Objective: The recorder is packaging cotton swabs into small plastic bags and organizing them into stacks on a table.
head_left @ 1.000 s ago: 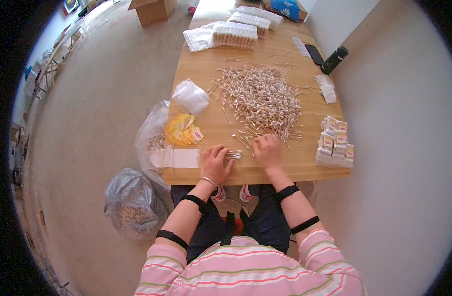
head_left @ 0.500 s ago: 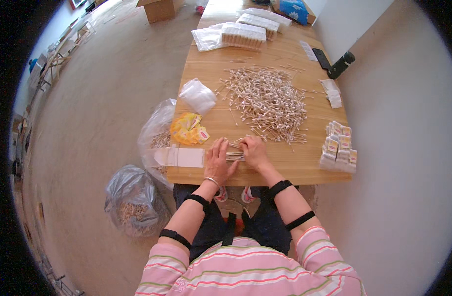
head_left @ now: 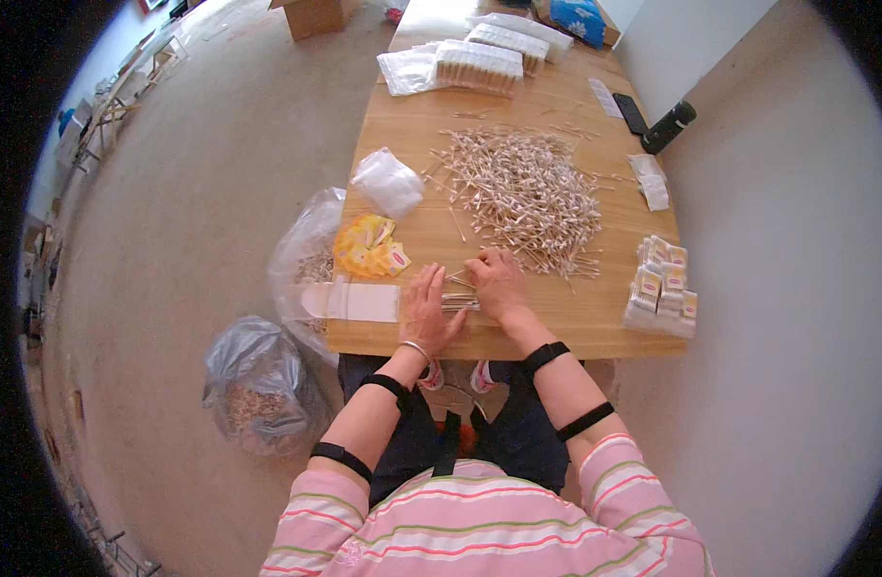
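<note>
A small bundle of cotton swabs (head_left: 459,302) lies on the near part of the table between my hands, parallel to the front edge. My left hand (head_left: 425,306) is closed over the bundle's left end, fingers above it and thumb below. On the other side my right hand (head_left: 499,285) has its fingers bent, pinching at a few loose swabs just above the bundle; the fingertips are partly hidden. Beyond the hands spreads a big heap of cotton swabs (head_left: 528,197). Left of my left hand lies a flat white plastic sleeve (head_left: 369,302).
Yellow cards (head_left: 369,247) and clear bags (head_left: 388,183) lie at the left. Packed swabs (head_left: 660,284) stand at the right edge, with a dark bottle (head_left: 669,128) and phone (head_left: 630,113) farther back. Swab packs (head_left: 478,67) lie at the far end. A grey bag (head_left: 263,385) stands on the floor.
My right hand has shifted slightly up and away from the bundle, its fingers toward the loose swabs. My left hand stays on the bundle.
</note>
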`<state>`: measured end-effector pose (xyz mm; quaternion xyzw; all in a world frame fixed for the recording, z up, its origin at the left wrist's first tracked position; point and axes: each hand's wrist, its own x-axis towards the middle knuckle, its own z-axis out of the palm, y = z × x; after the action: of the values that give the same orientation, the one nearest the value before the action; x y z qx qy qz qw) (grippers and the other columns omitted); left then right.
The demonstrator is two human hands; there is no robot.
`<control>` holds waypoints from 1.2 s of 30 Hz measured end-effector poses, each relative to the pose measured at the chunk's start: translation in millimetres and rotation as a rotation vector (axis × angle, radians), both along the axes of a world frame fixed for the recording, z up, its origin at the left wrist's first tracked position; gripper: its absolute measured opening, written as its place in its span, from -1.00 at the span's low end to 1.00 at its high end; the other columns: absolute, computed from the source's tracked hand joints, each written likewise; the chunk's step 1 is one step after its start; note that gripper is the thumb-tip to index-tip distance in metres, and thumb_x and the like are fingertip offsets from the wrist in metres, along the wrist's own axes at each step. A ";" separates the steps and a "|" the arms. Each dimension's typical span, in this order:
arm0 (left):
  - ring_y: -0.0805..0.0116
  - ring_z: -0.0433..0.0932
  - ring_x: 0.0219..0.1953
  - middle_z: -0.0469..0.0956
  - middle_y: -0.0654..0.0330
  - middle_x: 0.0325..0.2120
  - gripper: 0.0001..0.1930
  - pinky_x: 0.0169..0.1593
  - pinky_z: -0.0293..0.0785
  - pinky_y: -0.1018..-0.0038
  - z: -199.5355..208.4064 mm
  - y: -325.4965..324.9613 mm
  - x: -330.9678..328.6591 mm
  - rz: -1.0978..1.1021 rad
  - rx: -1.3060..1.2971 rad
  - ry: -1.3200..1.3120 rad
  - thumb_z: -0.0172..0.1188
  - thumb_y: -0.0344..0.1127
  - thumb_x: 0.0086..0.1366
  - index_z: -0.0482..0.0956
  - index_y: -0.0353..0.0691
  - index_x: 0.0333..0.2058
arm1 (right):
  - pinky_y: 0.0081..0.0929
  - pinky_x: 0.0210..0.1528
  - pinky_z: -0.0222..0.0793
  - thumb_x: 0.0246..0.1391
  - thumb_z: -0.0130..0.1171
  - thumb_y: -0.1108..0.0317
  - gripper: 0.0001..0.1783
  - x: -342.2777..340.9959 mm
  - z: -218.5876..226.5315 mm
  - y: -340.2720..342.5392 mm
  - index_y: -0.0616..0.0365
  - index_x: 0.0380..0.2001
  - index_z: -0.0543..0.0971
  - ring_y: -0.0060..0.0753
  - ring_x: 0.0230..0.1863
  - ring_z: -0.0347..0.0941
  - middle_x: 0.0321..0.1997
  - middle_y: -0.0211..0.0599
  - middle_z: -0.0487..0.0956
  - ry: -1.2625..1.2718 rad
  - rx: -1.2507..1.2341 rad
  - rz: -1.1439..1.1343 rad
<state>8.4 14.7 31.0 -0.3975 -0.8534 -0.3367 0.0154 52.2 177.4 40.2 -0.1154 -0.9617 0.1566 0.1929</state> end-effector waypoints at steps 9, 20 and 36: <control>-0.05 0.09 0.24 0.16 -0.10 0.15 -0.18 0.30 0.01 0.19 -0.8 -0.9 -0.8 -0.004 0.051 -0.023 0.30 -0.19 -0.02 0.10 -0.33 0.17 | -0.30 -0.14 0.29 -0.15 0.20 0.38 -0.91 2.0 -15.0 2.2 0.05 -0.48 0.53 -0.20 -0.13 0.31 -0.31 -0.30 0.43 -0.093 0.086 -0.143; -0.05 0.12 0.23 0.19 -0.10 0.13 -0.16 0.29 0.04 0.20 -6.6 -2.3 -3.1 -0.057 0.087 -0.078 0.34 -0.23 -0.05 0.10 -0.30 0.17 | -0.24 -0.10 0.28 -0.05 0.06 0.50 -0.88 15.2 -14.2 -24.7 0.10 -0.42 0.55 -0.07 -0.20 0.36 -0.33 -0.19 0.44 0.174 -0.260 -0.088; -0.01 0.25 0.15 0.32 -0.08 0.04 -0.44 0.23 0.15 0.22 -1.6 -4.5 -3.1 -0.068 0.218 -0.169 0.17 -0.40 0.08 0.25 -0.30 0.09 | -0.18 0.13 0.16 0.03 0.00 0.45 -0.74 31.1 -13.6 -3.4 0.19 -0.18 0.51 -0.07 0.05 0.29 -0.05 -0.20 0.47 0.137 -0.058 -0.265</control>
<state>5.2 10.2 29.3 -0.3925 -0.7962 -0.4598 -0.0250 83.4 174.0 26.6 -0.2362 -0.9177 0.1648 0.2735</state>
